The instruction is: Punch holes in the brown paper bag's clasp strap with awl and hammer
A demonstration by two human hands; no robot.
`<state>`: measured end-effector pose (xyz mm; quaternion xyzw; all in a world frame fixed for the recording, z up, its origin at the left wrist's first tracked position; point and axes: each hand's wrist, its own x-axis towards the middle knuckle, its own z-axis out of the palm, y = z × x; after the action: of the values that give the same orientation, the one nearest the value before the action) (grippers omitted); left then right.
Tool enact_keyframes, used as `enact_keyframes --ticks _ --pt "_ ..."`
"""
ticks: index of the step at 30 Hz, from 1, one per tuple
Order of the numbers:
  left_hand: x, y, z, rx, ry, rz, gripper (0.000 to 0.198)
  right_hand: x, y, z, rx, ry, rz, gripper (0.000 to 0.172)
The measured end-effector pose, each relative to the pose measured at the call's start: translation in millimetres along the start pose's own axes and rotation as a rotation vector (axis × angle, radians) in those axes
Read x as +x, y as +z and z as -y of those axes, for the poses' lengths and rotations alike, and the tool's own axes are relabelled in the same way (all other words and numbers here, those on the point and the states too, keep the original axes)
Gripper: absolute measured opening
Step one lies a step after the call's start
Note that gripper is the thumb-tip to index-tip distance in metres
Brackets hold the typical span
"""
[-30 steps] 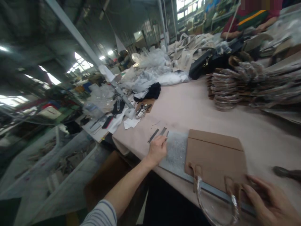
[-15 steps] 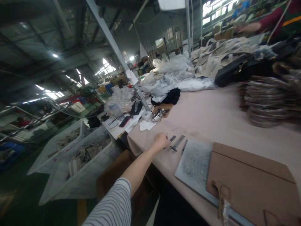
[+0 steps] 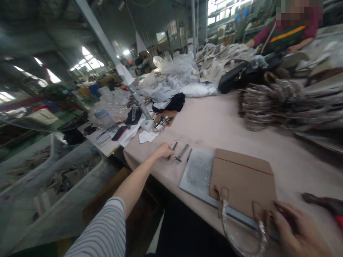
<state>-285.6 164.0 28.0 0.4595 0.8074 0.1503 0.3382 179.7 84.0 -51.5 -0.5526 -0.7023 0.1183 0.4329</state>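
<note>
A tan leather bag panel [image 3: 242, 180] with a plastic-wrapped handle [image 3: 242, 232] lies on a grey metal plate [image 3: 197, 175] at the table's front edge. My right hand [image 3: 298, 230] rests on the panel's lower right corner beside the handle, fingers bent and apart. My left hand [image 3: 163, 150] reaches out to the left of the plate, fingers curled down on the table at a few thin metal tools [image 3: 181, 153]. Whether it grips one I cannot make out.
A dark-handled tool [image 3: 323, 202] lies right of the panel. Stacks of wrapped bag parts [image 3: 268, 103] sit at the back right, with black bags [image 3: 241, 75], white cloth and scissors [image 3: 160, 123] farther back. A person in red [image 3: 284, 30] works across the table. Grey bins [image 3: 40, 178] stand left, below the table.
My left hand has slid from the plate's left corner to the metal tools farther left. The view swung left and back; my right hand is again in view on the panel.
</note>
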Motion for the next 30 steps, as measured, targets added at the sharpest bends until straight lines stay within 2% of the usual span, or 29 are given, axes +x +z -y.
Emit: enact_keyframes --ticks 5,8,10,12,14,18,21,25,30 --pt "-22 5.4 28 -0.444 0.066 0.095 0.023 0 0 10 0.007 0.045 -0.016 0.028" --pt "-41 19.7 32 -0.684 0.119 0.113 0.03 -3 2 9 0.021 0.053 -0.026 0.031" --pt "-55 34.3 26 -0.946 0.153 0.173 0.037 -4 2 9 0.023 0.062 -0.026 0.031" --pt "-68 52.3 13 -1.201 0.172 0.282 0.045 -5 1 11 0.021 0.067 -0.03 0.03" --pt "-81 72.8 -5 -1.316 0.177 0.387 0.051 -5 1 13 0.015 0.068 -0.025 0.03" --pt "-101 115.7 -45 -1.281 0.241 0.451 0.051 -5 1 15 0.024 0.082 -0.018 0.029" --pt "-111 139.0 -68 -1.154 0.381 0.436 0.041 -6 1 15 0.031 0.089 -0.031 0.029" --pt "-120 152.6 -84 -0.856 0.604 0.382 0.017 -7 1 15 0.029 0.083 -0.04 0.028" --pt "-126 162.5 -83 -0.637 0.779 0.275 0.016 -6 1 15 0.041 0.068 -0.048 0.026"
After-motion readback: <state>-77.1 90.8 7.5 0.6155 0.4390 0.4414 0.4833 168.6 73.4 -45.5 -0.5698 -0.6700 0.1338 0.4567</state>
